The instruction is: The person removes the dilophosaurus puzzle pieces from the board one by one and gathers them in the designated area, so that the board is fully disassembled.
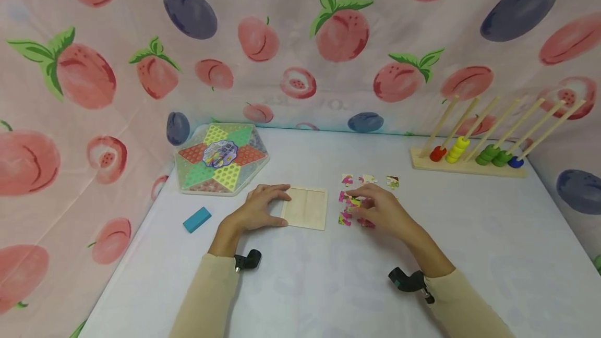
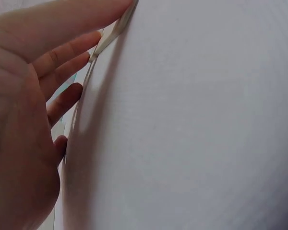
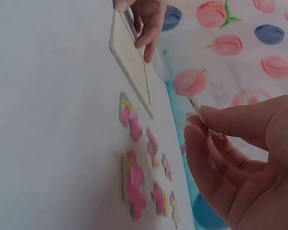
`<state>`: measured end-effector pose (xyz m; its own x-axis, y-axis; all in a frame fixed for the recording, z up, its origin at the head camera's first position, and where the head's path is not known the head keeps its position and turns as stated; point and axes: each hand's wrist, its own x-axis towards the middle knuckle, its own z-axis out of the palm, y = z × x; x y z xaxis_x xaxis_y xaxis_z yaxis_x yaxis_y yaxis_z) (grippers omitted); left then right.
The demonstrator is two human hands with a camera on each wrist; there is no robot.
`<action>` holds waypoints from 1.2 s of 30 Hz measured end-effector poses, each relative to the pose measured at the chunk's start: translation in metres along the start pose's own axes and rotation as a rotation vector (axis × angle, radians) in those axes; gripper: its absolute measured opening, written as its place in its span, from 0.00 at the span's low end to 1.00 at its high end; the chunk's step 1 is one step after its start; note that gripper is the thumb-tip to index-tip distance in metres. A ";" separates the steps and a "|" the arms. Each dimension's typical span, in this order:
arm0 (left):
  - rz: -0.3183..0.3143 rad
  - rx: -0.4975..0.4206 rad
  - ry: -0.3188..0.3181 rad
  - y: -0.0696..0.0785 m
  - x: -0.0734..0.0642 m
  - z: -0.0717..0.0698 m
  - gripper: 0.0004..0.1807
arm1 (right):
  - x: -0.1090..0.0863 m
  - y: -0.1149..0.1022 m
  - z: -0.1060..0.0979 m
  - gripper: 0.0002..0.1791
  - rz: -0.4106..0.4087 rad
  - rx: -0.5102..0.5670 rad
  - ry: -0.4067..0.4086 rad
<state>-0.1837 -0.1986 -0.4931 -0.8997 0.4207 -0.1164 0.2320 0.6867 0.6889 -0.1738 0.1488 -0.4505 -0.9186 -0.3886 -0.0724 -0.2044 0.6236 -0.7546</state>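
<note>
A square wooden puzzle tray point(image 1: 305, 208) lies flat on the white table with its bare, unprinted face up. My left hand point(image 1: 257, 208) holds its left side, thumb at the near corner and fingers at the far corner. Between thumb and fingertips, my right hand point(image 1: 386, 213) pinches a thin puzzle piece point(image 3: 206, 120), seen edge-on in the right wrist view and raised above the table. Beneath and around that hand lie several loose pink, yellow and green jigsaw pieces point(image 3: 134, 187), partly hidden by it in the head view.
A hexagonal Chinese checkers board point(image 1: 244, 173) lies at the back left, with a blue block point(image 1: 197, 219) in front of it. At the back right stands a wooden peg rack point(image 1: 469, 167) with coloured beads and tall, tilted-looking rods. A fruit-print cloth point(image 1: 300, 30) hangs behind the table.
</note>
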 end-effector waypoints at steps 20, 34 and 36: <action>0.016 0.009 -0.011 0.003 0.000 -0.002 0.27 | -0.040 0.044 -0.049 0.18 0.254 -0.040 0.034; 0.014 -0.006 -0.006 0.004 0.000 -0.002 0.27 | -0.048 0.060 -0.035 0.18 0.308 -0.079 0.021; 0.012 0.001 -0.004 0.003 0.000 -0.001 0.27 | -0.048 0.060 -0.034 0.17 0.310 -0.105 0.030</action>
<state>-0.1833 -0.1976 -0.4906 -0.8953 0.4314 -0.1114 0.2429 0.6822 0.6896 -0.1535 0.2282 -0.4701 -0.9518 -0.1497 -0.2678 0.0547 0.7762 -0.6281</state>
